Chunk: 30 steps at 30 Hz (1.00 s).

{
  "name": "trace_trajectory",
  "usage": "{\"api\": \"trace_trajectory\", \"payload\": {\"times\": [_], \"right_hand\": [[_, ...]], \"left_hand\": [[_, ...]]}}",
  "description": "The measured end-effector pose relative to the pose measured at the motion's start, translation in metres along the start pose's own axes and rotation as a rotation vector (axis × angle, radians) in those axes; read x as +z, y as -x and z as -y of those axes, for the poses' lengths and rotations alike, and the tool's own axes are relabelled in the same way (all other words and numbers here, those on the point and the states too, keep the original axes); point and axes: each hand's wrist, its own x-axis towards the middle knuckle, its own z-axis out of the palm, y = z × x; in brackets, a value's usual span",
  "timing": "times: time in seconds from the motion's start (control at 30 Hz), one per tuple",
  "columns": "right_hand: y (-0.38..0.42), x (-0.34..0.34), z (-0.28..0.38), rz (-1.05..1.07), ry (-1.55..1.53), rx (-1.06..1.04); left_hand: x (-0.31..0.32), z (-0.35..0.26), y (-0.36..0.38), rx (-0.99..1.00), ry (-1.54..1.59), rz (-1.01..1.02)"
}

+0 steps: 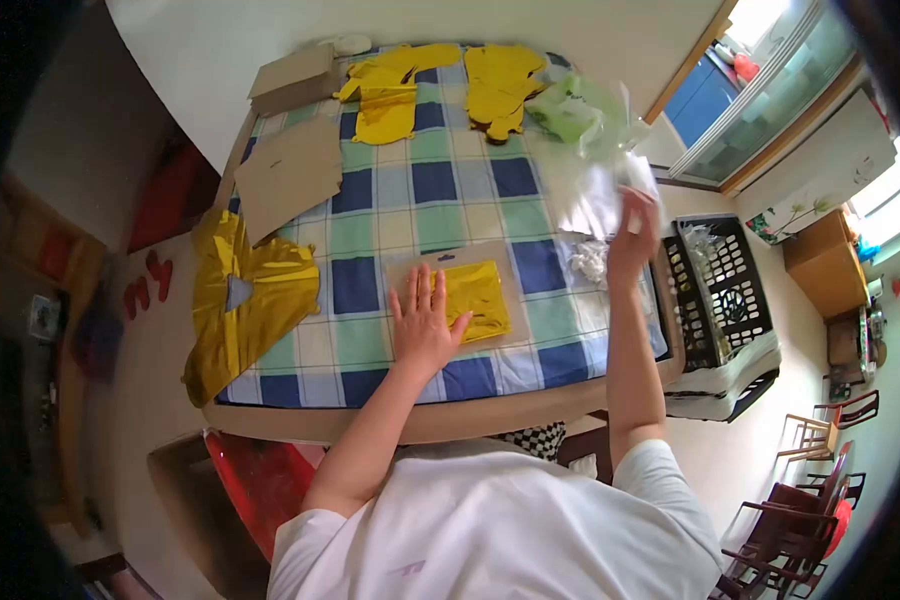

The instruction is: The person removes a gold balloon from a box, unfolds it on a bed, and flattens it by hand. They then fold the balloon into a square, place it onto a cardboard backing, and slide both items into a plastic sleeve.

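Observation:
My left hand (425, 325) lies flat with its fingers spread on a tan cardboard sheet (402, 275) that has a hang hole at its top. A folded square of gold foil (478, 300) rests on that card beside my thumb. At the right of the bed, my right hand (637, 232) is raised, its fingers closed on a clear plastic bag (625, 140), which is smeared by motion. Below it are a shiny stack of clear plastic (592, 200) and a small heap of white bits (590, 262).
Gold foil balloons (385, 105) lie flat at the back of the checked bed (420, 190), with more gold foil (260, 290) at the left. Cardboard sheets (295, 175) and a cardboard stack (295, 80) are nearby. Right of the bed stands a black crate (725, 290).

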Motion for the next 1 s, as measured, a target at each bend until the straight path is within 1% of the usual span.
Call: {"api": "trace_trajectory", "payload": {"times": [0.07,0.1,0.13,0.17,0.2,0.23,0.3,0.4,0.5,0.53,0.63,0.73,0.83,0.93,1.0], "right_hand": [[0.020,0.037,0.019,0.253,-0.015,-0.136],[0.029,0.056,0.015,0.424,0.090,-0.304],[0.040,0.075,0.001,0.583,0.041,-0.341],[0.049,0.087,0.002,0.733,0.096,-0.395],[0.061,0.102,-0.009,0.825,0.076,-0.410],[0.069,0.111,-0.016,0.899,0.124,-0.446],[0.079,0.121,-0.021,0.960,0.213,-0.477],[0.080,0.116,-0.020,0.956,0.235,-0.502],[0.081,0.100,-0.014,0.776,0.136,-0.204],[0.083,0.089,-0.008,0.645,0.238,-0.020],[0.089,0.061,-0.010,0.796,0.626,0.403],[0.099,0.053,-0.006,0.794,0.574,0.454],[0.099,0.049,0.009,0.769,0.445,0.605],[0.118,0.046,0.008,0.838,0.186,0.701],[0.119,0.043,0.017,0.766,0.089,0.804]], "left_hand": [[0.000,0.001,0.001,0.013,-0.014,-0.007],[0.000,0.001,0.001,0.018,-0.025,-0.016],[0.001,0.000,0.001,0.021,-0.035,-0.026],[0.001,0.000,0.000,0.011,-0.038,-0.006],[0.001,0.000,-0.001,0.000,-0.040,0.015],[0.000,-0.001,-0.001,-0.011,-0.039,0.038],[-0.002,-0.001,-0.002,-0.015,-0.023,0.038],[0.000,-0.001,-0.001,-0.013,0.006,0.019],[0.000,0.000,0.002,-0.004,0.023,-0.004],[0.000,0.000,0.001,-0.002,0.021,-0.004],[-0.001,-0.001,0.000,-0.003,0.032,-0.026],[0.002,0.001,0.001,0.009,0.025,-0.040],[0.004,0.002,0.000,0.018,0.022,-0.057],[0.007,0.003,-0.001,0.018,0.026,-0.050],[0.007,0.002,0.000,0.018,0.056,-0.056]]}}
